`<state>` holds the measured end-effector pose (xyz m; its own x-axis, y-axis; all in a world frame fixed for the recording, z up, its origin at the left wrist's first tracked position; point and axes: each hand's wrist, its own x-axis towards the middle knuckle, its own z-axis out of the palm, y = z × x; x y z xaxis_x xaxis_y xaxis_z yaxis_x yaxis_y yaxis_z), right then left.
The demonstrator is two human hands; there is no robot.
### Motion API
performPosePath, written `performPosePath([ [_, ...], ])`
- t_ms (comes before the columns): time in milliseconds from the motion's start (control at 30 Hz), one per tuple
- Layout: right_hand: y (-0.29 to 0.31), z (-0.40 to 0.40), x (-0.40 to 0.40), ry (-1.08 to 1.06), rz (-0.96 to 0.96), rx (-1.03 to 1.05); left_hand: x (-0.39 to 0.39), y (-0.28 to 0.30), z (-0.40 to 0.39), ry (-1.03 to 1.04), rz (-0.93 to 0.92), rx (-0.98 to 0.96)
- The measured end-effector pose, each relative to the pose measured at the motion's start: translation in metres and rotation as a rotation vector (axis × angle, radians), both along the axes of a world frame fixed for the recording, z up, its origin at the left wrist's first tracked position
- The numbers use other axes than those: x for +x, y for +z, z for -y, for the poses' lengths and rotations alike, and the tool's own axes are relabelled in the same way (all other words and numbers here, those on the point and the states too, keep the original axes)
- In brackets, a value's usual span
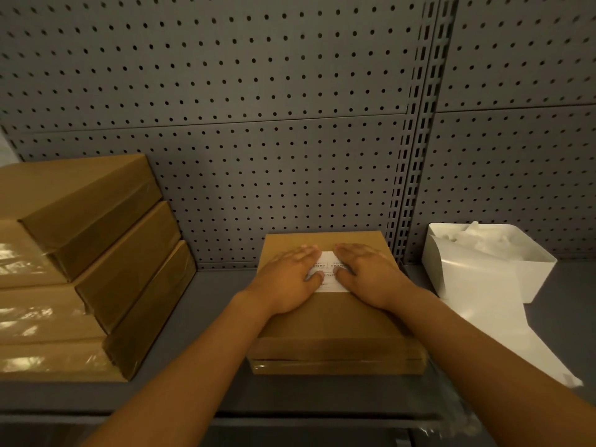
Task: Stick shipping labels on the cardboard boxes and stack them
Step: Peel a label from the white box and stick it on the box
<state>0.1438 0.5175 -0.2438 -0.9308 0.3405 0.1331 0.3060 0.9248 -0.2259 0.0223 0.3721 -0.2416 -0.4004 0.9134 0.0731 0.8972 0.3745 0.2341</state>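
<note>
Both hands, left hand (292, 272) and right hand (367, 274), press flat with straight fingers on one label (329, 275) atop one box (335, 327) at centre; three stacked boxes (96, 253) sit at left.

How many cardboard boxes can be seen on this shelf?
4. Three sit stacked at the left: top box, middle box, bottom box. The labelled box lies in the middle under both hands. More may be hidden beyond the left edge.

white label (328, 275) flat atop brown box (335, 330), stacked boxes (96, 262) left
</note>
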Motion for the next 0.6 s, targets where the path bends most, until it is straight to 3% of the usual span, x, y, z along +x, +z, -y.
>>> performPosePath([
  [267, 0.005, 0.002, 0.019, 0.191, -0.106, -0.063, 0.005, 0.004, 0.016, -0.134, 0.064, 0.058],
  [467, 0.005, 0.003, 0.006, 0.083, -0.035, -0.019, 0.001, 0.008, 0.004, -0.089, 0.029, -0.098],
  [600, 0.011, 0.002, 0.017, 0.161, -0.073, -0.095, 0.002, 0.011, 0.008, -0.112, 0.056, -0.045],
])
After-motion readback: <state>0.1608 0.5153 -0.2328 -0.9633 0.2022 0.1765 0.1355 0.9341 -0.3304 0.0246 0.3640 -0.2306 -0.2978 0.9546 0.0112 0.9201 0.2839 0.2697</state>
